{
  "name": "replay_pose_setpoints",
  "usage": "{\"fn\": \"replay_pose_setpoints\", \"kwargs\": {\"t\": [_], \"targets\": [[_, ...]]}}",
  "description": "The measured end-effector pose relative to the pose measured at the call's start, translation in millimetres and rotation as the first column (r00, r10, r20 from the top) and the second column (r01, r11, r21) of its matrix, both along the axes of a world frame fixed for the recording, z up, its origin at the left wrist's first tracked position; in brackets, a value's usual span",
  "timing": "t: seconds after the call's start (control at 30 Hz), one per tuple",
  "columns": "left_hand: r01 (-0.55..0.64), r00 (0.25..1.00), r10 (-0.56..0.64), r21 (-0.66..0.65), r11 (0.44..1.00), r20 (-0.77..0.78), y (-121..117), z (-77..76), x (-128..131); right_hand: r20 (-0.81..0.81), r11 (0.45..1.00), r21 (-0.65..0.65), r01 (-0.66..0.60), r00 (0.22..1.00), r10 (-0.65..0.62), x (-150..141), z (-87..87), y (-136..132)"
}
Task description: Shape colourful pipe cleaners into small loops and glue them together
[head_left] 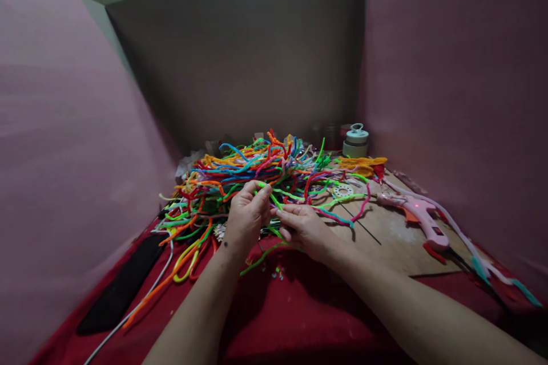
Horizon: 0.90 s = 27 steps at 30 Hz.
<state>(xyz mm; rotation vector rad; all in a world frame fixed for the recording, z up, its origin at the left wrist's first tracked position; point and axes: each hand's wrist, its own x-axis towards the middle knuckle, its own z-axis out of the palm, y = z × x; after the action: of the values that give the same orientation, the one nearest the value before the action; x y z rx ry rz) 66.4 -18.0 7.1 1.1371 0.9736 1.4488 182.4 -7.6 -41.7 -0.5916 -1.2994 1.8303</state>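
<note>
Forearms (192, 308) closest, L hand (248, 212) & R hand (305, 229), both nearly closed, pinch grn pipe cleaner (276, 202).

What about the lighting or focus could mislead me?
Head view: dim, the right wall darker than the left wall; left hand and right hand shade the red cloth. Head view: the lens seemingly stretches the edges; pipe cleaners at far right look blurred. Head view: a red light glows on the pink glue gun.
</note>
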Motion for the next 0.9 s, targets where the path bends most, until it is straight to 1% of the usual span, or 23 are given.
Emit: {"fn": "replay_pose_setpoints", "kwargs": {"t": [0.27, 0.4, 0.5, 0.6, 0.67, 0.73, 0.83, 0.87, 0.9], "targets": [[-0.053, 0.998, 0.054, 0.053, 0.997, -0.025, 4.1, -3.3, -4.2, 0.014, 1.0, 0.009, 0.027, 1.0, -0.027, -0.9, 3.5, -2.2], [0.033, 0.998, -0.032, 0.019, 0.999, -0.045, 0.5, 0.6, -9.9, -0.017, 1.0, 0.011, 0.021, 1.0, -0.021, 0.7, 5.3, -2.8], [0.077, 0.98, -0.064, 0.064, 0.995, -0.19, -1.9, 5.2, -18.3, -0.05, 0.999, -0.027, -0.036, 0.998, 0.034, 2.8, 5.9, -3.0], [0.065, 0.93, -0.012, 0.133, 0.989, -0.367, -1.2, 8.7, -27.9, -0.068, 0.992, -0.072, -0.103, 0.993, 0.098, 4.8, 7.0, -3.4], [0.029, 0.88, 0.062, 0.184, 0.982, -0.471, 0.5, 9.1, -32.9, -0.062, 0.989, -0.088, -0.12, 0.991, 0.115, 5.4, 7.9, -3.8], [-0.012, 0.815, 0.143, 0.231, 0.973, -0.562, 1.9, 8.2, -36.1, -0.055, 0.987, -0.09, -0.133, 0.99, 0.128, 5.6, 8.2, -4.0], [-0.071, 0.717, 0.255, 0.295, 0.953, -0.649, 1.8, 7.4, -38.9, -0.062, 0.982, -0.08, -0.173, 0.984, 0.168, 6.2, 7.4, -3.5], [-0.08, 0.701, 0.271, 0.305, 0.949, -0.66, 1.1, 8.0, -39.9, -0.071, 0.979, -0.081, -0.189, 0.98, 0.183, 6.9, 7.0, -2.9], [-0.082, 0.701, 0.273, 0.306, 0.949, -0.659, 0.3, 9.1, -41.0, -0.084, 0.974, -0.086, -0.208, 0.976, 0.201, 7.8, 6.5, -2.2]]}}
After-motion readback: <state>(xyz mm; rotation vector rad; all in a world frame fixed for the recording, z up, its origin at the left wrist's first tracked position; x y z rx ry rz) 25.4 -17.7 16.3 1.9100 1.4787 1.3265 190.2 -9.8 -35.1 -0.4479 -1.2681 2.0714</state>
